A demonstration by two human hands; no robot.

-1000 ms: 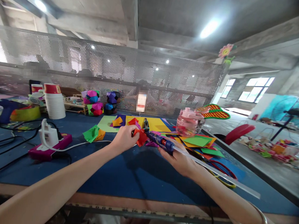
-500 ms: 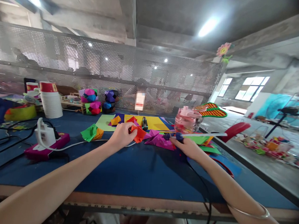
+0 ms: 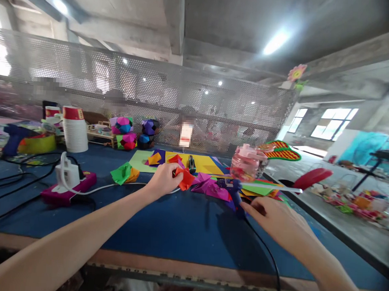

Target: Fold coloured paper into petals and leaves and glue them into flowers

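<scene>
Two hands reach forward: left hand pinches red folded paper; right hand, seemingly loose, nears the glue gun.

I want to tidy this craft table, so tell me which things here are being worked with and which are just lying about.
In use:
left hand pinching the red folded paper piece
right hand open, just beside the blue glue gun

Lying about:
stack of paper cups
pink jar
folded paper balls
green folded paper
yellow paper sheet
</scene>
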